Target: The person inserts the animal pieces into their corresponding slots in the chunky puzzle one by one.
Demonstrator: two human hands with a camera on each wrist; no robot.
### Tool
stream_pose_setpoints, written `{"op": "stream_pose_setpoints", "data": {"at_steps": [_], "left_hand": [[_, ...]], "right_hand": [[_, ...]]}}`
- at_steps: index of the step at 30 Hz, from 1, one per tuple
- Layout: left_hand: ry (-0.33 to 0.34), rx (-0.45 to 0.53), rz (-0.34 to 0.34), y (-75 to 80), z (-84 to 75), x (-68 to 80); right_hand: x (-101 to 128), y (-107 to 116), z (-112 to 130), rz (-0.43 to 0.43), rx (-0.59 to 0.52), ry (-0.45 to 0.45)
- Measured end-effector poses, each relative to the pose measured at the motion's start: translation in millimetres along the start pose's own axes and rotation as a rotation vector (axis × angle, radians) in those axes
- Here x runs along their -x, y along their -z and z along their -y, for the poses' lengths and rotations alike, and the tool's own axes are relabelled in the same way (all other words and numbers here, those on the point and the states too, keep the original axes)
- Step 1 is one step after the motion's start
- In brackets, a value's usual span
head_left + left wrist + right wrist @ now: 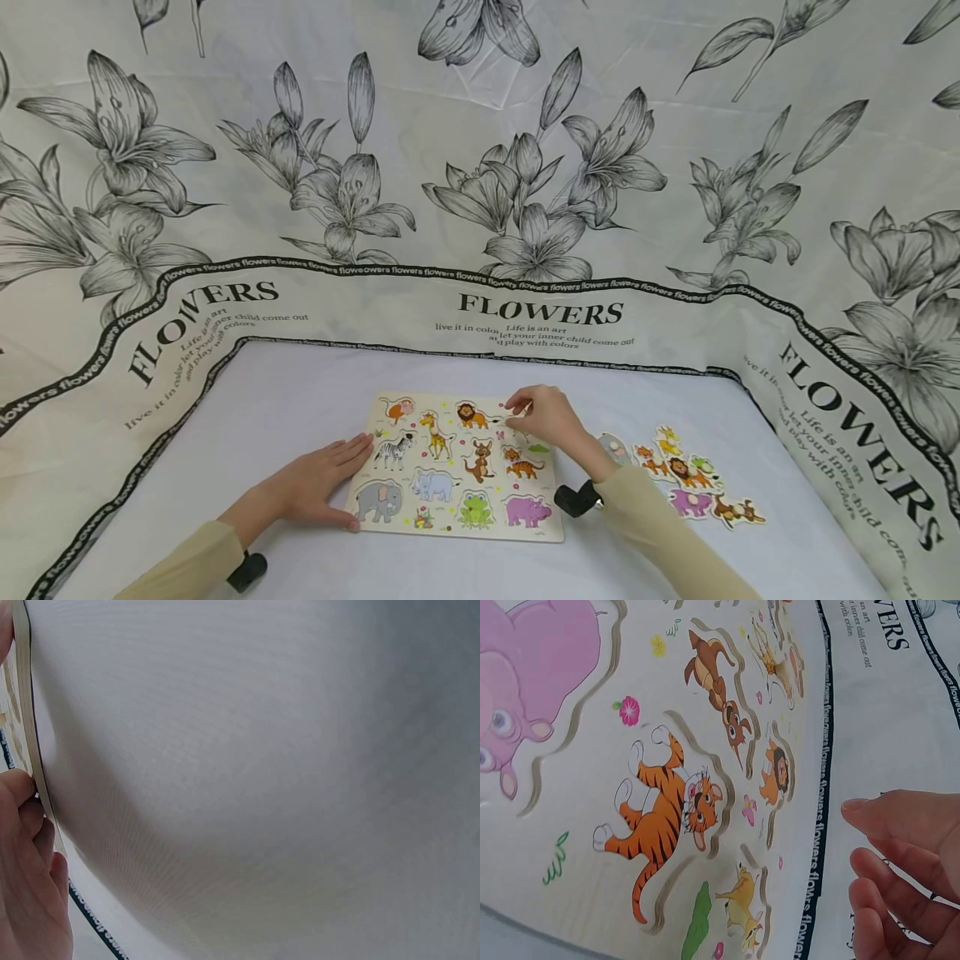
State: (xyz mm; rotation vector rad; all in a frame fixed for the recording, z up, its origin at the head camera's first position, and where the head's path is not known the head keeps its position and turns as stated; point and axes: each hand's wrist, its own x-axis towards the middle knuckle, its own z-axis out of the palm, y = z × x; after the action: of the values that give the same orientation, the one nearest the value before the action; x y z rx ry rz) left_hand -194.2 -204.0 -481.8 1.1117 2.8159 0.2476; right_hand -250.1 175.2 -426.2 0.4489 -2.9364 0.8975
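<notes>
A wooden animal puzzle board (450, 525) lies flat in the middle of the white table, with animal pieces seated in its slots. My left hand (322, 487) rests flat on the board's left edge, fingers straight; the left wrist view shows those fingers (26, 877) against the board's thin edge (26, 712). My right hand (543, 417) hovers over the board's far right corner with fingers loosely curled. The right wrist view shows its fingers (907, 862) holding nothing, above the tiger piece (664, 817) and the lion piece (776, 776).
Several loose animal pieces (682, 475) lie on the table to the right of the board. A flower-printed cloth (540, 312) rises behind and at both sides of the white surface (300, 400). Black wrist mounts (577, 498) sit on both sleeves.
</notes>
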Motion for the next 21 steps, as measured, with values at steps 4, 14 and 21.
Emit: {"op": "stream_pose_setpoints", "data": {"at_steps": [4,14,21], "left_hand": [[-0.008,-0.004,-0.008,-0.5,0.0,-0.2],[-0.002,-0.002,0.001,-0.5,-0.6,-0.4],[0.011,0.004,0.02,1.0,-1.1,-0.8]], "right_hand": [[4.3,6.2,-7.5,0.0,0.013,-0.013],[18.8,21.0,-26.8,0.002,0.017,-0.042],[27.0,27.9,-40.6,-0.015,0.023,-0.052]]}}
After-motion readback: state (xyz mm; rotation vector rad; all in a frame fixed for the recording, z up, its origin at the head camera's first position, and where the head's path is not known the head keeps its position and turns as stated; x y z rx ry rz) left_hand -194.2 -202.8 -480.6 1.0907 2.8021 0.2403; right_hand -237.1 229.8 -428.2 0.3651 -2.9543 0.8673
